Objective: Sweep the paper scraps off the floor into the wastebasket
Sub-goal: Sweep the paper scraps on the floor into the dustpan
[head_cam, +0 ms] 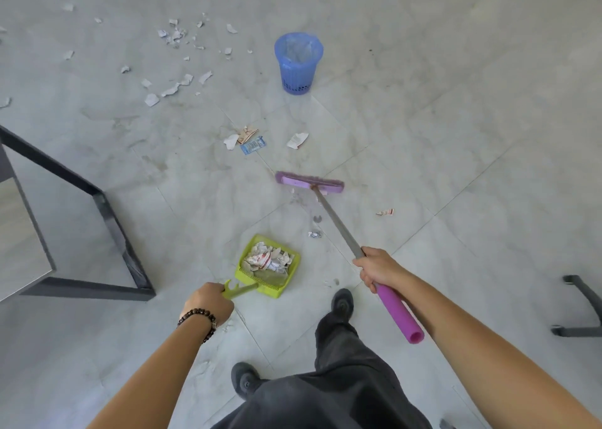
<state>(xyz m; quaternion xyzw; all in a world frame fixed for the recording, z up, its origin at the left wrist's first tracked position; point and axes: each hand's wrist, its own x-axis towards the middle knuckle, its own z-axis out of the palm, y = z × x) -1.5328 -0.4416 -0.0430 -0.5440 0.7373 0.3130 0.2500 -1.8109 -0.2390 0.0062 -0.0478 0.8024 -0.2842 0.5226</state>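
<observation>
Pale tiled floor (456,135). Left hand (208,303) grips the green dustpan (268,265); right hand (378,269) clasps the purple broom (309,182). Paper scraps (176,86) and blue wastebasket (298,63) lie ahead.

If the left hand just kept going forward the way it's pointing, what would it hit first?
The left hand grips the green dustpan by its handle, so pushed straight on, the pan with its heap of paper scraps leads the way. Beyond that the floor looks bare until the small scraps under the broom, though depth is uncertain.
</observation>
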